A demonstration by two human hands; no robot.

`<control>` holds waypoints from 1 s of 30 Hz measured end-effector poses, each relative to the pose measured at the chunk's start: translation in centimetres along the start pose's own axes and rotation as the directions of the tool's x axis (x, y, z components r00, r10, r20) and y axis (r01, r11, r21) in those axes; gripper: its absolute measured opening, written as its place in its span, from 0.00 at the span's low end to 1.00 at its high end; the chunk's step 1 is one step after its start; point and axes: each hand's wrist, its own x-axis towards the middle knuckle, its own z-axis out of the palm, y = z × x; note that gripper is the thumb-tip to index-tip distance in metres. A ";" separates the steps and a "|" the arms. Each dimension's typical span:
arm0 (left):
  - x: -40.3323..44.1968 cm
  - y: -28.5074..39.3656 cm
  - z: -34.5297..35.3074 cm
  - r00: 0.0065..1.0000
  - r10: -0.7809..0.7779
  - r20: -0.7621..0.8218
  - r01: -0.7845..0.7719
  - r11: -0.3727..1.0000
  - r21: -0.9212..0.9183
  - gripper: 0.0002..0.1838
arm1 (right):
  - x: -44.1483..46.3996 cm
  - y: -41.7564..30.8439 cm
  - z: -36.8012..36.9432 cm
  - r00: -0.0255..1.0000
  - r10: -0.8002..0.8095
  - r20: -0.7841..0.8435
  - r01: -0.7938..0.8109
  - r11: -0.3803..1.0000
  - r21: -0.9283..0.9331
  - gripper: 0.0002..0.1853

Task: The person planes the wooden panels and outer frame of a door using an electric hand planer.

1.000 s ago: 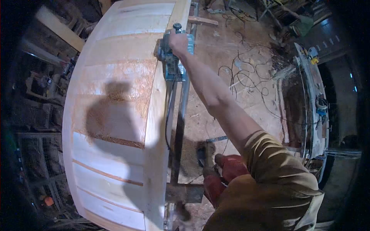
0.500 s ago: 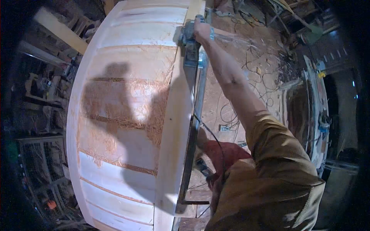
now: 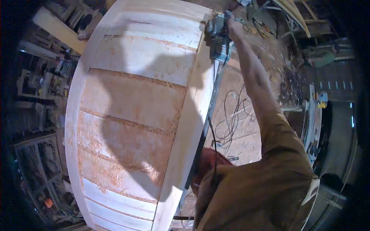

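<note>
My right hand [image 3: 232, 24] is closed around the handle of a power planer [image 3: 219, 38], which rests on the right-hand edge board [image 3: 184, 125] of a large panelled wooden piece, close to its far corner. Curly wood shavings [image 3: 152, 128] lie over the recessed panels and along their joints. Shadows of my head and arm fall across the wood. A dark cord [image 3: 214, 142] hangs beside the right edge, near my body. My left hand is out of the frame.
Loops of cable [image 3: 230, 125] lie on the dusty floor to the right. A long bench with tools [image 3: 313, 119] stands at far right. Timber pieces [image 3: 58, 29] and wooden frames [image 3: 40, 161] crowd the left side. Metal supports run under the panelled piece.
My right hand and the planer have moved forward along the edge board toward the far corner. The view has shifted, and the shadows now cover more of the panels.
</note>
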 end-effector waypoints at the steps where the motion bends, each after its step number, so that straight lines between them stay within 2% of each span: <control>1: 0.3 0.5 -0.1 1.000 -0.023 -0.017 0.023 1.000 0.005 0.27 | 2.2 0.9 0.6 0.977 -0.214 0.016 0.214 0.963 -0.163 0.36; 2: 0.4 1.0 0.0 0.998 -0.044 -0.035 0.044 0.999 0.005 0.27 | 4.6 2.4 1.4 0.908 -0.418 0.031 0.405 0.855 -0.323 0.36; 3: 0.3 1.5 0.2 0.996 -0.069 -0.055 0.069 0.998 0.002 0.26 | 5.9 2.3 2.4 0.996 -0.052 -0.076 0.060 0.992 0.115 0.34; 4: 0.2 2.2 0.6 0.993 -0.092 -0.074 0.093 0.996 0.001 0.26 | 7.2 2.1 3.1 0.942 0.336 -0.005 -0.282 0.799 0.531 0.33; 6: 0.0 3.7 2.0 0.984 -0.136 -0.116 0.135 0.991 -0.009 0.26 | 8.5 3.0 3.3 0.937 0.349 0.013 -0.304 0.797 0.521 0.32; 8: -0.1 5.5 3.9 0.973 -0.178 -0.146 0.177 0.984 -0.021 0.26 | 2.7 -4.8 -2.1 0.866 0.484 0.130 -0.472 0.701 0.534 0.26; 9: 0.1 6.5 5.2 0.968 -0.196 -0.157 0.194 0.981 -0.027 0.26 | 1.4 -4.6 -3.5 0.872 0.468 0.145 -0.467 0.704 0.536 0.26; 11: 0.9 8.5 7.7 0.958 -0.230 -0.171 0.225 0.973 -0.050 0.26 | 0.7 -2.7 -4.8 0.970 0.150 0.191 -0.226 0.847 0.482 0.22; 12: 1.5 9.6 9.0 0.955 -0.242 -0.174 0.235 0.970 -0.061 0.26 | 1.6 -1.1 -5.7 0.970 0.136 0.201 -0.219 0.848 0.483 0.22; 13: 2.2 10.4 10.5 0.952 -0.251 -0.174 0.241 0.968 -0.073 0.25 | 2.1 0.5 -7.0 0.919 0.145 0.366 -0.272 0.906 0.324 0.25; 15: 4.8 12.7 12.5 0.941 -0.295 -0.168 0.281 0.954 -0.105 0.25 | 2.3 0.5 -9.2 0.845 0.156 0.511 -0.276 0.947 0.167 0.28; 16: 6.7 15.1 12.9 0.926 -0.348 -0.145 0.331 0.935 -0.129 0.25 | 0.8 -2.6 -11.9 0.770 0.196 0.608 -0.342 0.930 0.134 0.28; 18: 11.8 21.6 12.6 0.862 -0.503 -0.068 0.483 0.854 -0.196 0.25 | 3.6 0.1 -11.7 0.754 0.156 0.638 -0.226 0.974 0.030 0.32; 20: 15.5 24.0 15.8 0.840 -0.543 -0.027 0.515 0.810 -0.280 0.25 | 8.3 5.1 -10.2 0.756 0.102 0.647 -0.088 0.995 -0.054 0.38; 21: 17.6 18.8 22.6 0.903 -0.400 -0.157 0.337 0.885 -0.322 0.26 | 11.1 6.7 -9.3 0.770 0.064 0.635 -0.019 0.997 -0.078 0.43; 22: 19.6 13.8 29.2 0.929 -0.242 -0.281 0.145 0.935 -0.325 0.29 | 11.5 5.0 -10.1 0.753 0.048 0.657 0.007 0.997 -0.080 0.43; 23: 19.2 14.1 31.8 0.922 -0.254 -0.292 0.143 0.924 -0.354 0.29 | 10.5 1.4 -12.3 0.727 0.092 0.680 -0.073 0.996 -0.057 0.31; 24: 19.5 14.8 34.0 0.863 -0.264 -0.430 0.082 0.914 -0.397 0.27 | 10.3 -0.7 -13.5 0.699 0.130 0.703 -0.147 0.988 -0.037 0.21; 25: 20.7 15.8 35.9 0.777 -0.284 -0.561 0.016 0.901 -0.434 0.25 | 11.9 0.5 -12.8 0.682 0.105 0.724 -0.109 0.993 -0.041 0.21; 27: 23.5 18.6 38.8 0.537 -0.355 -0.765 -0.114 0.868 -0.483 0.23 | 15.7 2.7 -11.5 0.666 -0.079 0.741 0.147 0.989 -0.027 0.19; 28: 24.6 20.2 39.0 0.550 -0.480 -0.684 -0.231 0.699 -0.677 0.22 | 17.0 2.5 -11.1 0.640 -0.148 0.754 0.244 0.970 -0.017 0.18; 29: 25.6 22.0 39.1 0.551 -0.594 -0.587 -0.347 0.477 -0.808 0.22 | 16.8 0.0 -12.5 0.541 -0.164 0.825 0.264 0.964 0.018 0.18; 30: 26.7 21.4 39.2 0.348 -0.571 -0.743 -0.432 0.606 -0.668 0.18 | 17.6 -0.7 -12.2 0.474 -0.175 0.863 0.285 0.958 0.037 0.17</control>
